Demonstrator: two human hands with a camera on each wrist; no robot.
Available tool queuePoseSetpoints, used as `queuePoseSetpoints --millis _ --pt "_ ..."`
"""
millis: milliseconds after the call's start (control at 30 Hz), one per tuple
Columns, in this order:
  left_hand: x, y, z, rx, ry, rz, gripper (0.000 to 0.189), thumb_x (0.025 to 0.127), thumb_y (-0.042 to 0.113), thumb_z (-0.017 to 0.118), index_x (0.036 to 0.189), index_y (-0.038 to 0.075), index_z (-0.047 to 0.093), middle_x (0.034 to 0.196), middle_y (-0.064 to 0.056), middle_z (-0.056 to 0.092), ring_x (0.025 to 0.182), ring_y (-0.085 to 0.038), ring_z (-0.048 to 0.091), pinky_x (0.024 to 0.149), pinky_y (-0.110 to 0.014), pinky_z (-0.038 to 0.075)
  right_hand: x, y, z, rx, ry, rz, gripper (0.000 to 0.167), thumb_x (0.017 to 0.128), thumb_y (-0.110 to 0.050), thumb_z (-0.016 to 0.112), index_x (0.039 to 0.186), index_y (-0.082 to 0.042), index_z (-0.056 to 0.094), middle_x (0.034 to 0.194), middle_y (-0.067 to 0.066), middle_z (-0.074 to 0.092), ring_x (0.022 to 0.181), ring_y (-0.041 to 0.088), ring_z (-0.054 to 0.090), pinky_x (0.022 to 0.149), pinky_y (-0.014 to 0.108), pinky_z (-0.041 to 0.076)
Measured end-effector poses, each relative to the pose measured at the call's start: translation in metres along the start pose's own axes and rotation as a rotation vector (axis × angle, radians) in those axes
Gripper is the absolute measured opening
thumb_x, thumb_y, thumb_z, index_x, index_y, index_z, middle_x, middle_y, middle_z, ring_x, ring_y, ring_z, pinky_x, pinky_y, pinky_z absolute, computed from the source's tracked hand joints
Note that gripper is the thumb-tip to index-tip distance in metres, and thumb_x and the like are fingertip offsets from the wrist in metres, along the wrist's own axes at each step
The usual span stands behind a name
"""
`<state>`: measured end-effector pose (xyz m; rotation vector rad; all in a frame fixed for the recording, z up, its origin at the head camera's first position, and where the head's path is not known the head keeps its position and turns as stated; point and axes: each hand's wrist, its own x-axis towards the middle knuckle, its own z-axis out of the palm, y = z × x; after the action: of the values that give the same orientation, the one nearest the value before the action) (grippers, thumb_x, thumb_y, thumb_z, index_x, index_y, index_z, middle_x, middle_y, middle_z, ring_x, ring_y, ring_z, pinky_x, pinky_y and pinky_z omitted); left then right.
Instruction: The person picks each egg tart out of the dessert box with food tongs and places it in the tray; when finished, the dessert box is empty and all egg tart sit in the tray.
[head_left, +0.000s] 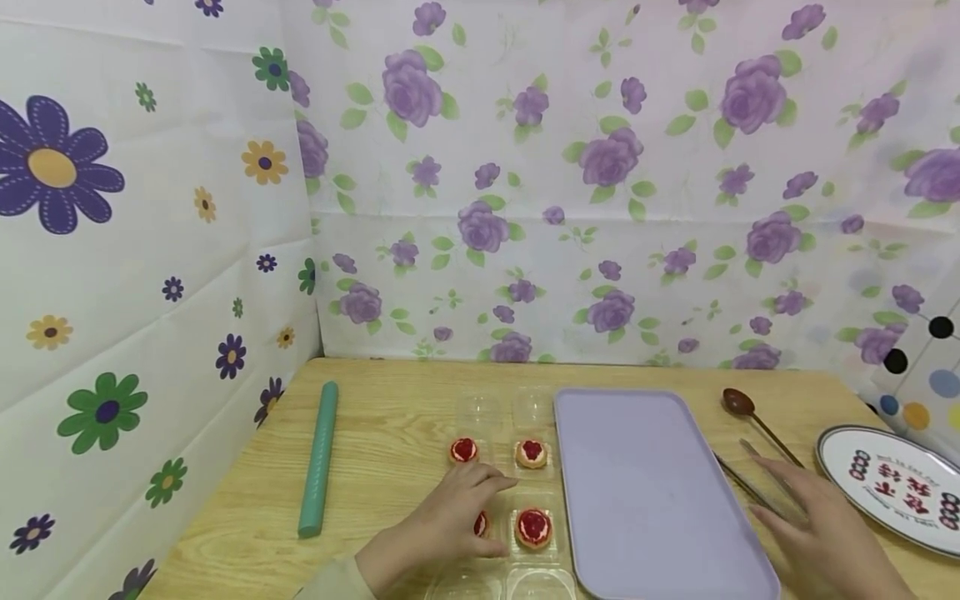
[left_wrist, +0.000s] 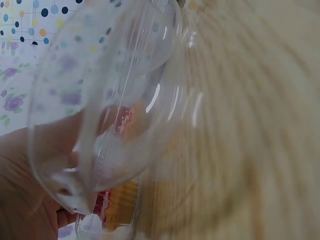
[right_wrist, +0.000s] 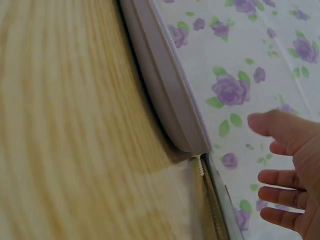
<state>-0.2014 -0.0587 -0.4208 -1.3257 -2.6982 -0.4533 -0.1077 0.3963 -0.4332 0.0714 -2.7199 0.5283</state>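
Observation:
Several small red-topped tarts sit in clear plastic boxes, among them a front tart [head_left: 533, 528], a back right tart [head_left: 532, 453] and a back left tart [head_left: 464, 450]. My left hand [head_left: 450, 521] is spread over the front left box, thumb and fingers around the tart [head_left: 481, 524], which it partly hides. In the left wrist view that hand stands beside the clear plastic lid [left_wrist: 107, 100]. Metal tongs [head_left: 750, 489] lie right of the lilac tray [head_left: 637, 492]. Over the tongs' near end is my right hand [head_left: 828, 525], its fingers extended and apart in the right wrist view.
Left on the wooden table lies a green textured rolling pin [head_left: 318, 458]. A brown spoon [head_left: 738, 402] rests behind the tongs, and a white plate [head_left: 892, 475] with red characters stands at the right edge. Flowered cloth [head_left: 480, 183] hangs behind the table.

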Motion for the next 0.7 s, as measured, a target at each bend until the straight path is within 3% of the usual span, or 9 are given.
queuePoseSetpoints --millis 267,700 --pt "0.001 0.002 0.007 0.000 -0.004 0.010 0.077 0.072 0.050 0.078 0.134 0.012 0.054 0.125 0.002 0.058 0.120 -0.016 0.050 0.110 -0.039 0.036 -0.004 0.021 0.000 -0.145 -0.103 0.166 0.079 0.085 -0.051 0.067 0.134 0.007 0.046 0.126 0.042 0.047 0.107 0.060 0.044 0.081 0.069 0.040" --pt "0.001 -0.001 0.012 -0.047 -0.013 -0.024 0.077 0.071 0.054 0.076 0.132 0.012 0.055 0.123 0.003 0.058 0.119 -0.017 0.049 0.109 -0.042 0.037 -0.006 0.038 0.003 -0.219 -0.143 0.214 0.089 0.077 -0.064 0.067 0.129 0.007 0.050 0.118 0.043 0.052 0.103 0.057 0.049 0.081 0.066 0.043"
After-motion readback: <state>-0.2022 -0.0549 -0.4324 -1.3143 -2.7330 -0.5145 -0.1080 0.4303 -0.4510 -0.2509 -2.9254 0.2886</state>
